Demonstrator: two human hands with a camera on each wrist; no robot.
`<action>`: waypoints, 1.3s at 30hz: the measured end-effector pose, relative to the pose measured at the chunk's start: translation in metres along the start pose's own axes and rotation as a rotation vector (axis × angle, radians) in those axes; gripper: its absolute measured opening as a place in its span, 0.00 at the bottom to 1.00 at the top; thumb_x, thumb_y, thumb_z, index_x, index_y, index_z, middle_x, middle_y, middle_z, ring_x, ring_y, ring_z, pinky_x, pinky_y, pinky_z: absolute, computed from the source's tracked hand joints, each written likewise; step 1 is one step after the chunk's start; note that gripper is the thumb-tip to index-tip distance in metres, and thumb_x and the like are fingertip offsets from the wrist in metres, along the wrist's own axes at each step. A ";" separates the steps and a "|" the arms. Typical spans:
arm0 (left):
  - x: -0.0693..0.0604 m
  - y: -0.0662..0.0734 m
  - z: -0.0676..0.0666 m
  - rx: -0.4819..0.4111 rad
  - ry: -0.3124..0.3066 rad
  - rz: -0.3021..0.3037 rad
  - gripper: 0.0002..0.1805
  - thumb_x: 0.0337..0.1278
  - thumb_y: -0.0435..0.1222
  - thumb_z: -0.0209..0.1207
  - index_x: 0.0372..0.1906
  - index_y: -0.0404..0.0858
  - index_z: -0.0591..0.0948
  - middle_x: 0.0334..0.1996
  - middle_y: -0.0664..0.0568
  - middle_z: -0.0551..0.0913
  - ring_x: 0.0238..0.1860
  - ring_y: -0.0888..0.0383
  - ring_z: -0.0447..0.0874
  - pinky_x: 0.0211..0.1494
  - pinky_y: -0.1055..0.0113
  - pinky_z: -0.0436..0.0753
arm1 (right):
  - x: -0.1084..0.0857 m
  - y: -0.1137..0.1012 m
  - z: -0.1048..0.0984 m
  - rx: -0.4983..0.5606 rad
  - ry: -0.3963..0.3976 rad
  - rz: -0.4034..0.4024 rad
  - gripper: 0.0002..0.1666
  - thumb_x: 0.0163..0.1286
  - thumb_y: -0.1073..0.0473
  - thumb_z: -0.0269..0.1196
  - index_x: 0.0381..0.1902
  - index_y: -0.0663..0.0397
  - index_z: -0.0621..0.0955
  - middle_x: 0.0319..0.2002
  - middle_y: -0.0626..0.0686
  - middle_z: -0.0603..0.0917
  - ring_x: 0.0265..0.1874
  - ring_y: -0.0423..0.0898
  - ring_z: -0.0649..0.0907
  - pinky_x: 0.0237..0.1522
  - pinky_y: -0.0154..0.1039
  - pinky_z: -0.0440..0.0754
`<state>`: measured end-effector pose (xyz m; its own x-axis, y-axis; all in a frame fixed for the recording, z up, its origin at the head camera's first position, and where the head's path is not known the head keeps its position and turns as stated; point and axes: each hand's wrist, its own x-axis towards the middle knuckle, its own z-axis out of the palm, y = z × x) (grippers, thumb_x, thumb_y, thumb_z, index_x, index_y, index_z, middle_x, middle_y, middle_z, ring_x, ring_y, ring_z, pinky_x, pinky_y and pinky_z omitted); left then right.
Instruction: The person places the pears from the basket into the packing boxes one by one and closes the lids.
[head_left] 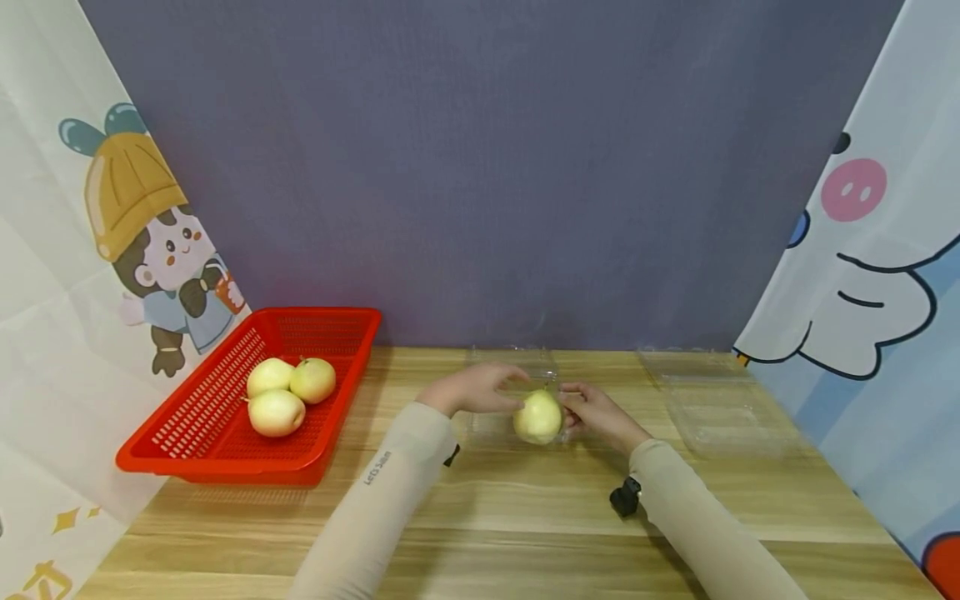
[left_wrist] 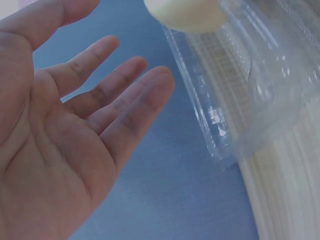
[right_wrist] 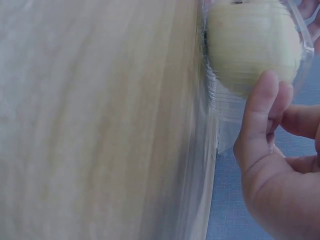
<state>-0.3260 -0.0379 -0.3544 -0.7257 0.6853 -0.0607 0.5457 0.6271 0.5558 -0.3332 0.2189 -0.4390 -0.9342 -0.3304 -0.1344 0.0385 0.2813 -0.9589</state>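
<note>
A pale yellow-green apple (head_left: 538, 417) sits in a clear plastic container (head_left: 480, 429) on the table; the plastic also shows beside the apple in the left wrist view. My left hand (head_left: 483, 389) is at the apple's left, its fingers loosely spread with nothing between them. In the left wrist view the left palm (left_wrist: 55, 145) faces the camera, and the visible fingers are apart from the apple (left_wrist: 187, 14). At the container's right side my right hand (head_left: 600, 414) holds the plastic wall with bent fingers. Its fingertips overlap the apple (right_wrist: 250, 45) in the right wrist view.
On the left a red plastic basket (head_left: 247, 467) bears three more apples (head_left: 276, 412). Another clear plastic container (head_left: 723, 417) lies at the right on the wooden table (head_left: 525, 533). A dark grey-blue panel (head_left: 480, 167) rises behind the table, with printed cloths on both sides.
</note>
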 end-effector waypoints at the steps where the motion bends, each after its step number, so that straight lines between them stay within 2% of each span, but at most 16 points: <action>1: -0.001 -0.001 -0.001 -0.001 0.002 0.004 0.28 0.70 0.41 0.60 0.70 0.36 0.71 0.68 0.45 0.72 0.67 0.45 0.71 0.67 0.51 0.72 | 0.000 0.000 0.000 0.003 0.004 0.003 0.34 0.83 0.55 0.48 0.75 0.72 0.55 0.35 0.54 0.77 0.31 0.44 0.77 0.34 0.39 0.83; 7: -0.006 -0.003 -0.010 -0.014 0.002 0.018 0.27 0.69 0.39 0.60 0.70 0.36 0.72 0.67 0.41 0.73 0.66 0.40 0.72 0.67 0.49 0.73 | -0.002 -0.001 0.001 0.020 -0.009 -0.011 0.34 0.83 0.56 0.48 0.75 0.73 0.54 0.34 0.54 0.76 0.30 0.44 0.76 0.32 0.38 0.82; 11: -0.012 -0.005 -0.020 -0.044 -0.002 -0.002 0.27 0.69 0.39 0.60 0.70 0.39 0.72 0.68 0.43 0.72 0.66 0.38 0.71 0.66 0.49 0.73 | -0.002 0.000 0.001 0.025 -0.011 -0.015 0.34 0.83 0.57 0.48 0.75 0.72 0.54 0.35 0.54 0.75 0.30 0.44 0.75 0.32 0.37 0.82; 18: -0.024 -0.005 -0.041 0.055 0.040 -0.007 0.23 0.68 0.39 0.60 0.66 0.40 0.77 0.63 0.45 0.78 0.62 0.44 0.77 0.64 0.54 0.76 | -0.001 0.001 0.001 0.024 -0.016 -0.017 0.33 0.83 0.57 0.48 0.75 0.72 0.54 0.36 0.54 0.75 0.30 0.44 0.75 0.32 0.37 0.82; 21: -0.030 -0.005 -0.049 0.071 0.052 -0.025 0.22 0.68 0.39 0.60 0.65 0.43 0.78 0.61 0.47 0.79 0.60 0.48 0.79 0.63 0.56 0.77 | -0.001 0.001 0.001 0.027 -0.015 -0.015 0.33 0.83 0.57 0.48 0.75 0.71 0.54 0.35 0.54 0.75 0.30 0.44 0.75 0.32 0.37 0.82; 31: -0.047 -0.006 -0.078 0.110 0.076 -0.072 0.21 0.69 0.42 0.59 0.64 0.42 0.78 0.62 0.48 0.79 0.61 0.45 0.78 0.65 0.54 0.75 | 0.000 0.002 0.001 0.025 0.000 0.008 0.32 0.83 0.56 0.48 0.75 0.69 0.56 0.35 0.54 0.75 0.30 0.44 0.75 0.33 0.38 0.81; 39: -0.068 -0.004 -0.098 0.223 0.113 -0.197 0.22 0.70 0.41 0.58 0.65 0.43 0.77 0.64 0.48 0.77 0.63 0.48 0.74 0.65 0.51 0.74 | 0.000 0.002 0.000 0.020 -0.002 0.006 0.32 0.83 0.56 0.48 0.75 0.69 0.56 0.34 0.54 0.76 0.30 0.44 0.75 0.33 0.38 0.82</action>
<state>-0.3200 -0.1235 -0.2715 -0.8617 0.5050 -0.0497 0.4595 0.8181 0.3459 -0.3327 0.2195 -0.4406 -0.9333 -0.3302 -0.1407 0.0514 0.2650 -0.9629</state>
